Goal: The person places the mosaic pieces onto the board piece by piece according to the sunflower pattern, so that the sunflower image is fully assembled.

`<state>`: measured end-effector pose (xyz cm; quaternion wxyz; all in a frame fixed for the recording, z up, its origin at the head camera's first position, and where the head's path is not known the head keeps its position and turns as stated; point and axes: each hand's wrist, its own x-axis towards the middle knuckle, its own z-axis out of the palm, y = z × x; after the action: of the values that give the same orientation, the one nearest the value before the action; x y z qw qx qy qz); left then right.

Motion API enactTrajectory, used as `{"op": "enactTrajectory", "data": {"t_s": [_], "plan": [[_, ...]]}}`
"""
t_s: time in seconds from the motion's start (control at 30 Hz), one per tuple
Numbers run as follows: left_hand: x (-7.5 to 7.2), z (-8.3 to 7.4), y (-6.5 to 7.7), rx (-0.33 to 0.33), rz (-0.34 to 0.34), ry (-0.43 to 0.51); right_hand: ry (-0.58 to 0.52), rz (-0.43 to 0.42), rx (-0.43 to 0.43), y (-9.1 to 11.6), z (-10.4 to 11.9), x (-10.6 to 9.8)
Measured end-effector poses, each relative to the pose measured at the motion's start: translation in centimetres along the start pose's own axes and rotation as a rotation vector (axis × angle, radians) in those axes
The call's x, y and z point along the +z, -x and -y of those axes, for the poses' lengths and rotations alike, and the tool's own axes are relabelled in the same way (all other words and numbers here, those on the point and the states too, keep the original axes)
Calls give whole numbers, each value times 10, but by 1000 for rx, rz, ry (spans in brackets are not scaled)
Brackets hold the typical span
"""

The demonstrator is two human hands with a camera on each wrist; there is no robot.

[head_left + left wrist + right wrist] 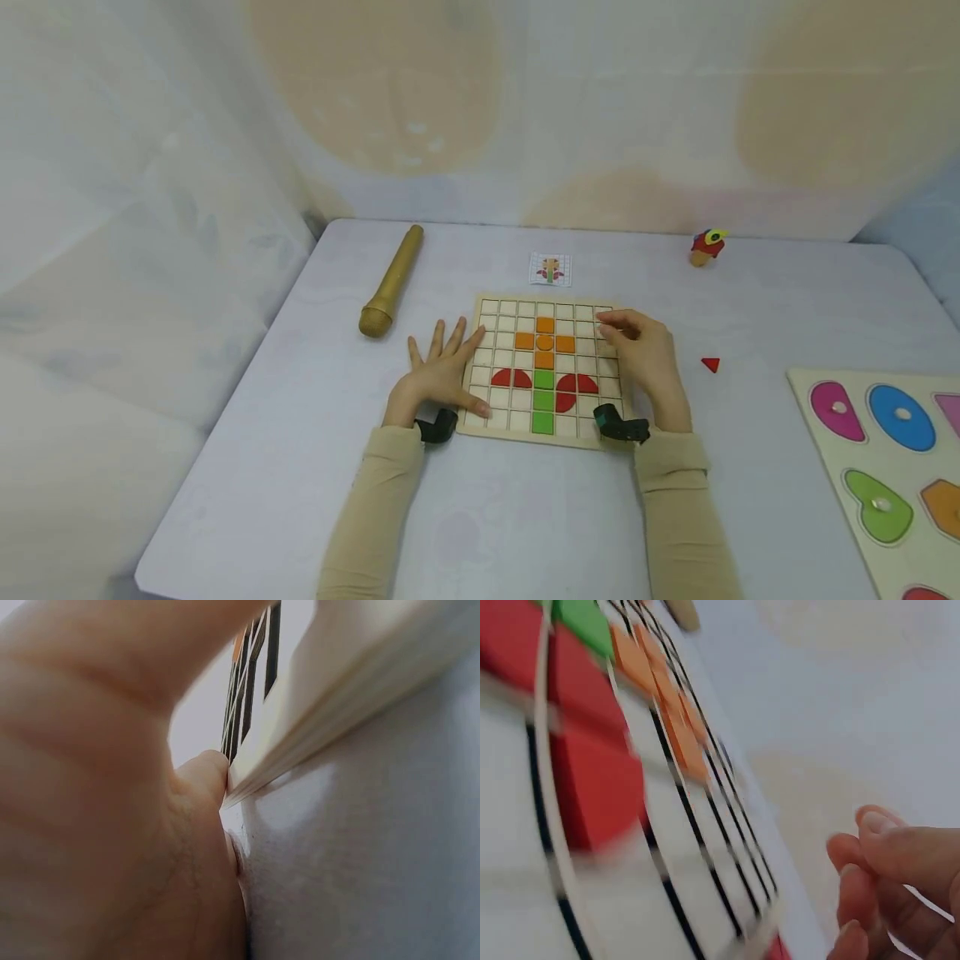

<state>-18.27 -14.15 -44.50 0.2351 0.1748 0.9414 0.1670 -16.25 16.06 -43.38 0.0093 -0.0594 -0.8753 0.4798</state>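
Observation:
A wooden grid board lies flat on the table, with its edge close up in the left wrist view. Orange pieces form a cross on it, above a column of green squares. Red quarter-round pieces flank the green column on both sides. With fingers spread, my left hand rests at the board's left edge, thumb over its lower corner. My right hand hovers at the right edge, its fingers loosely curled and nothing showing between them in the right wrist view.
Right of the board lies a small red triangle. A pattern card sits behind the board, a gold microphone to the left, a parrot figure at the back right. A knobbed shape puzzle occupies the right front.

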Motion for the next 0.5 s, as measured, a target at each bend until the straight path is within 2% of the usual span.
{"op": "enactTrajectory", "data": {"t_s": [0.1,0.23,0.33,0.5], "plan": [[0,0,0,-1,11,2,22,-115,88,1,-21,-17],[1,1,0,-2,12,-2,62,-178,164,3,-43,-27],[1,2,0,-1,9,-3,64,-186,180,1,-52,-27],[0,1,-2,2,8,-3,75,-270,144,-2,-54,-21]]}}
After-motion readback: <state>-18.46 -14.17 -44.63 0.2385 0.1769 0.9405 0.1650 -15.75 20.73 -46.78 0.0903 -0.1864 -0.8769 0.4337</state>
